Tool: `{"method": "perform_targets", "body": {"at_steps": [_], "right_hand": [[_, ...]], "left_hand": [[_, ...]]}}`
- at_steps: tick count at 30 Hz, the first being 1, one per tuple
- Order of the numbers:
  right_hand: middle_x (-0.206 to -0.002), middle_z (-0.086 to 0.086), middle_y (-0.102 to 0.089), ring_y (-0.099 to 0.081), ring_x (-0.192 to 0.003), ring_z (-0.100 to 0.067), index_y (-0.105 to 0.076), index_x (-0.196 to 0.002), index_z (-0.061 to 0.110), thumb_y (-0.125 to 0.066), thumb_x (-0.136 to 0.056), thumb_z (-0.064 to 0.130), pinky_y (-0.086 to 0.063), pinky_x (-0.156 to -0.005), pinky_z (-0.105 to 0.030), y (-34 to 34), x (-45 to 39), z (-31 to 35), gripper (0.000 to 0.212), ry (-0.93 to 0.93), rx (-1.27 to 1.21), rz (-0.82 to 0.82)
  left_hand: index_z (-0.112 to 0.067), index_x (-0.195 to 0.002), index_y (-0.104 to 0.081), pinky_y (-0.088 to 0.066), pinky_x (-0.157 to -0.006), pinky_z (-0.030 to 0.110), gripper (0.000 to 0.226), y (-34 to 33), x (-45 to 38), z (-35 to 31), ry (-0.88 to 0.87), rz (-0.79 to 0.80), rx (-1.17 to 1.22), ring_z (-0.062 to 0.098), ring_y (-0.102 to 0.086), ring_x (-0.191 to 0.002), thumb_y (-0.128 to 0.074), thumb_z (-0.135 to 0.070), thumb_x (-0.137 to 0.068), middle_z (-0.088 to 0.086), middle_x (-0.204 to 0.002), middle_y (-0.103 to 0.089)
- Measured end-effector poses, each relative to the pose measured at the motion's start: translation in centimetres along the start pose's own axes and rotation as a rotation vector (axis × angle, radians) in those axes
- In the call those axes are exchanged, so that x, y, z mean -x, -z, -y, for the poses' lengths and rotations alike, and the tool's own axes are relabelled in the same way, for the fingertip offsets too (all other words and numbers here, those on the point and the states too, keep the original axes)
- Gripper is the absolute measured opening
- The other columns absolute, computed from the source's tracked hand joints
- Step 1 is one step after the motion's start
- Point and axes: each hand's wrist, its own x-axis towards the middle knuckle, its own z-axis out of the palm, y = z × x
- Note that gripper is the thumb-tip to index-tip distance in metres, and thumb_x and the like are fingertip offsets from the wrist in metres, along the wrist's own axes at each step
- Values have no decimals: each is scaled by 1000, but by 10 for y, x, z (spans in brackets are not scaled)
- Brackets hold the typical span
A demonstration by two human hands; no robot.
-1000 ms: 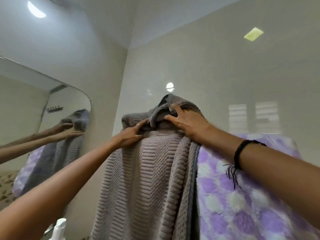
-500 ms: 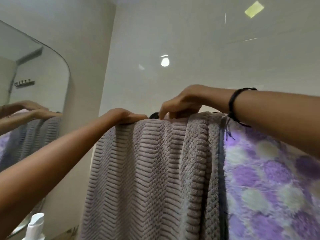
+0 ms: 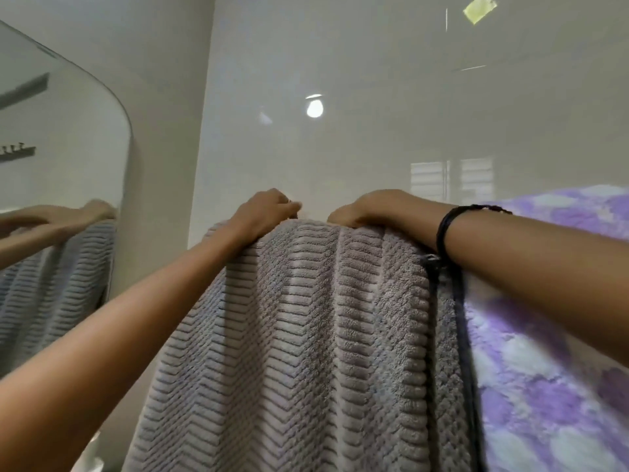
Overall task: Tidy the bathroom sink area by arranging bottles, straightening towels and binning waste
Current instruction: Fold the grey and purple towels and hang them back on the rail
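We see both hands up at the top edge of the grey ribbed towel with a chevron weave [image 3: 289, 352], which hangs in broad folds down the middle of the view, in front of the glossy cream tiled wall [image 3: 374, 131]. Our left hand [image 3: 263, 212] rests on the towel's top left part, its fingers [image 3: 289, 206] curled over the crest towards the wall; what they close on behind the fold is hidden, so we cannot tell whether they grip the cloth. Our right hand [image 3: 374, 206] lies on the crest just beside it, apart from the left, the fingers bent down over the far side and likewise hidden at the tips. A black cord bracelet [image 3: 449, 226] circles the right wrist. Just to the right of the grey towel, touching it along a dark edge, hangs a fluffy purple and white patterned towel [image 3: 551, 386]. At the left, the rounded wall mirror [image 3: 68, 148] reflects the hands and towel.
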Motion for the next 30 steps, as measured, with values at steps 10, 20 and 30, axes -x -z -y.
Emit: {"method": "perform_targets", "body": {"at_steps": [10,20,30], "right_hand": [[-139,-13,-47,-49,-121,-30,-47,-131,16,-24,-86,64,-32,-90,-37,5,18,8,70,-171,-87,70],[-136,-13,-47,-46,-125,-29,-46,-130,5,-34,-96,39,-33,-106,-37,-3,-6,-2,50,-174,-232,19],[-122,-16,-58,-51,-114,-31,-50,-122,6,-25,-99,26,-26,-109,-48,-82,60,41,40,-105,35,-851]], "left_hand": [[-16,-140,-37,-25,-108,43,76,23,18,-15,417,441,-222,32,-36,-133,-24,-68,-86,14,-149,-34],[-16,-131,-48,-30,-90,34,69,13,1,-6,504,488,-104,28,-47,-120,-31,-65,-85,10,-137,-46],[-7,-77,-59,-41,-68,39,48,-21,65,16,-138,-400,-46,25,-53,-70,-25,-37,-93,12,-75,-64]]}}
